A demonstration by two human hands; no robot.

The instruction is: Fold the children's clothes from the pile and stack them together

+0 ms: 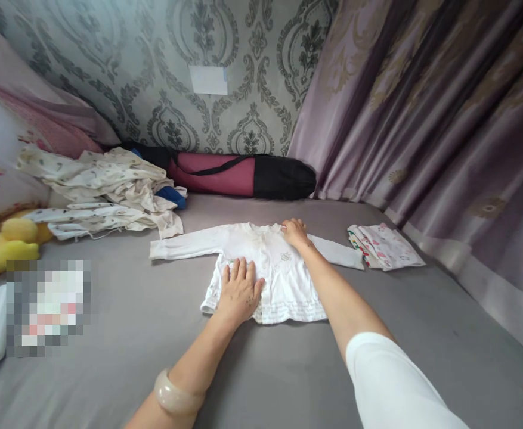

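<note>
A small white long-sleeved children's top (274,280) lies spread on the grey bed sheet, its neckline pointing away from me and both sleeves out to the sides. My left hand (240,292) rests flat on the lower left of its front, fingers stretched out; a pale bangle (178,393) circles that wrist. At the far right shoulder, beside the collar, my right hand (296,232) has its fingers curled onto the fabric. My right forearm covers part of the top's right side and the inner end of that sleeve.
Folded printed clothes (384,246) lie just beyond the right cuff. Crumpled patterned clothing (109,185) and a yellow plush toy (8,244) are at the left. A maroon and black long bag (219,174) lies along the wall. Purple curtains (404,107) hang at the right.
</note>
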